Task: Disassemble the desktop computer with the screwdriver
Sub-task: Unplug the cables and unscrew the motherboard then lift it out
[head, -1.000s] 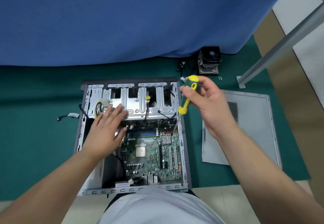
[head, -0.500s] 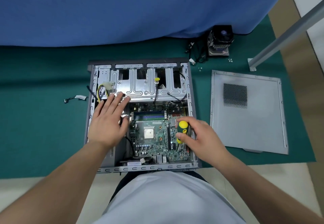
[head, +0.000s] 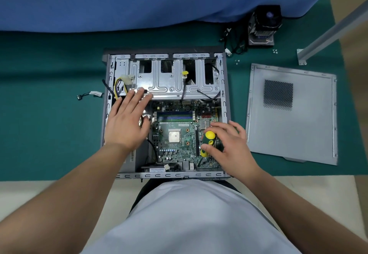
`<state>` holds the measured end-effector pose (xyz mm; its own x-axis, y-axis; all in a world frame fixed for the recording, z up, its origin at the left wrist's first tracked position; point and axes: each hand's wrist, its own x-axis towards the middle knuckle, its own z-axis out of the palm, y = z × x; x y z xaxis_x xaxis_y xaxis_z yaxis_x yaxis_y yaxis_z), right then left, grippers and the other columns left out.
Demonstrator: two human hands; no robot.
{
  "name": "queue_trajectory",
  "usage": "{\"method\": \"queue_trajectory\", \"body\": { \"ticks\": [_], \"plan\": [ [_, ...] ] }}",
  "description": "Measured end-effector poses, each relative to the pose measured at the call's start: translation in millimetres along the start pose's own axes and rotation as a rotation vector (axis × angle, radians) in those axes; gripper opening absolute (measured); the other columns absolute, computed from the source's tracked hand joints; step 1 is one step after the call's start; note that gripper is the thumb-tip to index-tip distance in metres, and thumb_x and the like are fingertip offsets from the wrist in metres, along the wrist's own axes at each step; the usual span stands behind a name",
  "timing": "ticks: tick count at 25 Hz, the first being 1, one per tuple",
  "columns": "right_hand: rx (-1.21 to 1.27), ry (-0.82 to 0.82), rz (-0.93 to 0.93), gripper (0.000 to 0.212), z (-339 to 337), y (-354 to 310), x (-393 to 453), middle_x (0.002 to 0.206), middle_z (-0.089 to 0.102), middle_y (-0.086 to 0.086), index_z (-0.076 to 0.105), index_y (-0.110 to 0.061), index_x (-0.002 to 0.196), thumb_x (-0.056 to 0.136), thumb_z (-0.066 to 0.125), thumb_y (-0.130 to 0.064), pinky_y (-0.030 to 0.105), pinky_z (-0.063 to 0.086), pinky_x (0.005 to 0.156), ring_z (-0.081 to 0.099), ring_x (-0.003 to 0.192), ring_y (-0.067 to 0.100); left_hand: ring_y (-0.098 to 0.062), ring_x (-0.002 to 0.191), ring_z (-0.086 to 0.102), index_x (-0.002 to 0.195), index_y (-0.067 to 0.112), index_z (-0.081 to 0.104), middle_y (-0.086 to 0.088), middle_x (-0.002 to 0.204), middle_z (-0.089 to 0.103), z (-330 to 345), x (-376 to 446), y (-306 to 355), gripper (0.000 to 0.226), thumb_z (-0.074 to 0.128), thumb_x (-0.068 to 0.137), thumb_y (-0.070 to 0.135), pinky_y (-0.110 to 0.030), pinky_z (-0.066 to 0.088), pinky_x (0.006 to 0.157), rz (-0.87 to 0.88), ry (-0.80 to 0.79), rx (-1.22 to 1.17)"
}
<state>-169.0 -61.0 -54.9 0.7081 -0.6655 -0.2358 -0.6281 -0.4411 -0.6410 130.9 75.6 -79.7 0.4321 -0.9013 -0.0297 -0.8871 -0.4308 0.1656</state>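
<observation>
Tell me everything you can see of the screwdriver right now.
The screwdriver has a chunky yellow and dark green handle, plastic or rubber by its look, and a thin dark shaft. It stands nearly upright, tip down on the motherboard near the case's front right. The right hand grips the handle; its fingers hide part of it.

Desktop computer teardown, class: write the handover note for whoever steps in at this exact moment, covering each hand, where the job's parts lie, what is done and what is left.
Left hand: open, flat on the case by the drive cage, steadying it.
Right hand: grips the yellow-green screwdriver, tip down on the motherboard near its front right corner.
Done: side panel is off, lying right of the case; CPU cooler is out, at the back with loose screws nearby.
Left: motherboard is still in the case, as are the drive cage and wiring.
</observation>
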Motion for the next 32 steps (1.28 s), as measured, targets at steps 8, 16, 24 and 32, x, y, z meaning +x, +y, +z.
{"method": "queue_trajectory", "body": {
  "ticks": [8, 16, 24, 32],
  "plan": [
    [-0.01, 0.014, -0.004, 0.047, 1, 2, 1, 0.132, 0.042, -0.029, 0.059, -0.043, 0.128, 0.09, 0.05, -0.071, 0.028, 0.008, 0.119, 0.021, 0.144, 0.018, -0.01, 0.158, 0.01, 0.162, 0.038, 0.021, 0.011, 0.171, 0.018, 0, 0, 0, 0.069, 0.042, 0.096, 0.037, -0.04, 0.008, 0.129, 0.002, 0.011, 0.013],
    [0.001, 0.049, -0.026, 0.048, 2, 2, 2, 0.13, 0.043, -0.028, 0.059, -0.042, 0.127, 0.09, 0.05, -0.07, 0.024, 0.006, 0.116, 0.012, 0.133, -0.001, -0.009, 0.158, 0.01, 0.162, 0.038, 0.021, 0.012, 0.171, 0.018, 0, 1, 0, 0.069, 0.04, 0.096, 0.038, -0.041, 0.009, 0.129, -0.002, 0.015, 0.011],
    [0.017, 0.07, -0.023, 0.047, 3, 3, 3, 0.126, 0.046, -0.024, 0.06, -0.039, 0.127, 0.09, 0.053, -0.067, 0.03, 0.012, 0.114, 0.012, 0.128, -0.003, -0.009, 0.158, 0.009, 0.162, 0.038, 0.022, 0.012, 0.171, 0.018, -2, 1, 1, 0.069, 0.042, 0.096, 0.037, -0.04, 0.008, 0.129, -0.004, 0.007, 0.012],
    [-0.074, -0.114, -0.27, 0.032, -20, 0, -1, 0.123, 0.061, -0.019, 0.059, -0.038, 0.123, 0.096, 0.059, -0.053, 0.042, 0.007, 0.124, 0.044, 0.129, -0.004, -0.01, 0.158, 0.011, 0.161, 0.037, 0.024, 0.011, 0.17, 0.02, -2, 0, 1, 0.068, 0.042, 0.096, 0.035, -0.038, 0.006, 0.129, 0.0, 0.02, -0.004]
  ]
}}
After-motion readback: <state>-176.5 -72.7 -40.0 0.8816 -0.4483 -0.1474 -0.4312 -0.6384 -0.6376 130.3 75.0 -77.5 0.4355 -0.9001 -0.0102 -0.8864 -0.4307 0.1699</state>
